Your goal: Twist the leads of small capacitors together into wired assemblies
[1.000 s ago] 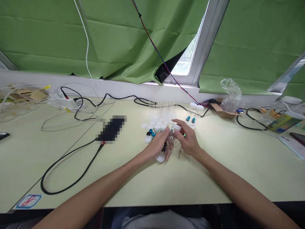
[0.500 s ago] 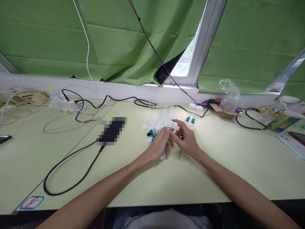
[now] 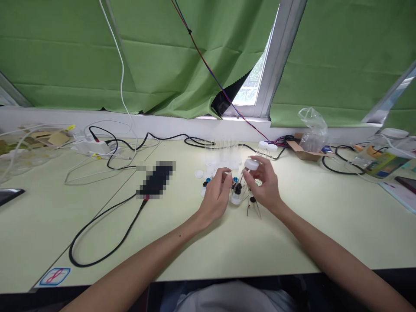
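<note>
My right hand [image 3: 264, 184] grips a clear tube [image 3: 236, 200] near its white cap [image 3: 251, 164]. The tube leans, and a dark piece [image 3: 238, 188] shows inside it. Left of the tube is my left hand [image 3: 217, 190], fingers curved and apart from it, with nothing visible in them. Small blue and black parts [image 3: 208, 180] lie partly hidden behind the left hand. Below my right hand, a dark piece with thin legs [image 3: 252, 200] rests on the table.
Several upright clear tubes [image 3: 222, 151] stand behind my hands, with a loose white cap [image 3: 199, 174] nearby. Capped tubes [image 3: 272, 149] stand back right, beside a cardboard box [image 3: 303, 151]. A blurred-out dark device [image 3: 157, 180] with a black cable [image 3: 73, 238] lies left.
My left hand has come away from the tube and moved slightly left. My right hand has shifted right and up with the tube, which now shows more fully.
</note>
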### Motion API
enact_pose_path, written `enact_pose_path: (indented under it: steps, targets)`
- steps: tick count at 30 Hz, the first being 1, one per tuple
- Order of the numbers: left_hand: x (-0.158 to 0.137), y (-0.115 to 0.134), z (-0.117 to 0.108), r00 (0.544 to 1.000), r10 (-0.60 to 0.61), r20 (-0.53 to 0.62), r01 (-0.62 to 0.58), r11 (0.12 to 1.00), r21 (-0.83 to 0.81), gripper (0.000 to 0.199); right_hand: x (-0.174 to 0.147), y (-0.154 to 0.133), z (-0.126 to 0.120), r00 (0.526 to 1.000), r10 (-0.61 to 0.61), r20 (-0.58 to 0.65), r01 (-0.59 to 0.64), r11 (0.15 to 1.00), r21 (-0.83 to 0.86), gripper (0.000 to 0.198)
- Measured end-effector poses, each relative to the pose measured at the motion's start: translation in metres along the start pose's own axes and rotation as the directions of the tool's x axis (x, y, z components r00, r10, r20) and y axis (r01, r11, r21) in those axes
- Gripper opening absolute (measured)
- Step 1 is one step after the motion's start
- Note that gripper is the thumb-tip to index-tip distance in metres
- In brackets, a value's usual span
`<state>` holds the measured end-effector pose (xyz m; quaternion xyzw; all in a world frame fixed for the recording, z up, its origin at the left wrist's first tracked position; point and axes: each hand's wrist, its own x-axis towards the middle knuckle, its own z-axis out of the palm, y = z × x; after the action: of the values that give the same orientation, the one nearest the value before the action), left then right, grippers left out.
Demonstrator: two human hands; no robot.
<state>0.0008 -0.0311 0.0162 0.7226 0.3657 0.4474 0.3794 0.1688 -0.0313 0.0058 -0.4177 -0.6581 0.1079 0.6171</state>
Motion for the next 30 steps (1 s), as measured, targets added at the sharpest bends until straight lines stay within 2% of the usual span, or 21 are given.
enact_pose_path:
  steps: [3, 5, 8, 12, 17, 22, 30]
  targets:
    - [0.001, -0.004, 0.001, 0.999, 0.012, -0.04, -0.012, 1.0, 0.006, 0.027, 0.012, 0.0, -0.01, 0.989, -0.057, -0.139, 0.042, 0.993, -0.11, 0.036]
    - [0.002, -0.009, 0.003, 0.999, 0.026, -0.042, -0.026, 1.0, 0.007, 0.023, 0.022, 0.001, -0.017, 0.98, -0.109, -0.164, 0.073, 0.975, -0.211, 0.037]
    - [0.002, -0.019, 0.007, 0.999, 0.033, 0.038, -0.033, 0.999, -0.005, 0.02, 0.039, 0.005, -0.024, 0.979, -0.12, -0.164, 0.061, 0.944, -0.325, 0.041]
    - [-0.001, -0.029, 0.012, 0.992, 0.031, 0.121, -0.025, 0.999, -0.046, 0.024, 0.057, 0.018, -0.026, 0.993, -0.083, -0.085, 0.042, 0.913, -0.405, 0.044]
    - [-0.003, -0.031, 0.013, 0.977, 0.076, 0.202, -0.077, 0.997, -0.002, 0.016, 0.068, 0.043, -0.017, 0.998, -0.033, 0.061, 0.06, 0.847, -0.528, 0.048]
    - [-0.003, -0.028, 0.013, 0.976, 0.096, 0.198, -0.104, 0.994, 0.033, 0.011, 0.07, 0.058, -0.01, 0.993, -0.025, 0.113, 0.091, 0.77, -0.632, 0.047]
    - [-0.004, -0.032, 0.015, 0.965, 0.155, 0.21, -0.169, 0.984, 0.053, 0.009, 0.076, 0.07, -0.013, 0.988, -0.017, 0.156, 0.117, 0.749, -0.653, 0.044]
